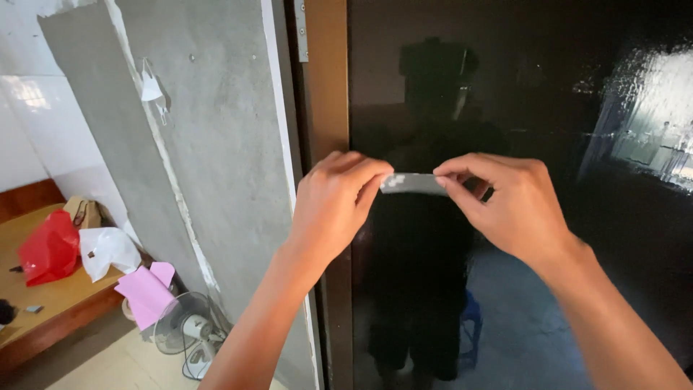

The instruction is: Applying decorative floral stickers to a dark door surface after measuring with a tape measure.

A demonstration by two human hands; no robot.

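Note:
My left hand (pixel 333 206) and my right hand (pixel 509 202) are raised in front of a dark glass door panel (pixel 577 238). Between them they pinch a short grey strip (pixel 415 183) with small white marks at its left end. The left fingertips grip its left end, the right thumb and forefinger grip its right end. The strip is held level and taut, close to the glass; whether it touches the glass I cannot tell. The glass reflects a dark figure.
A brown door frame (pixel 328 87) with a metal hinge runs down left of the glass, beside a bare grey concrete wall (pixel 209 137). Lower left are a small fan (pixel 189 334), pink paper (pixel 146 291), a white bag (pixel 107 249) and a red bag (pixel 49 248) on a wooden bench.

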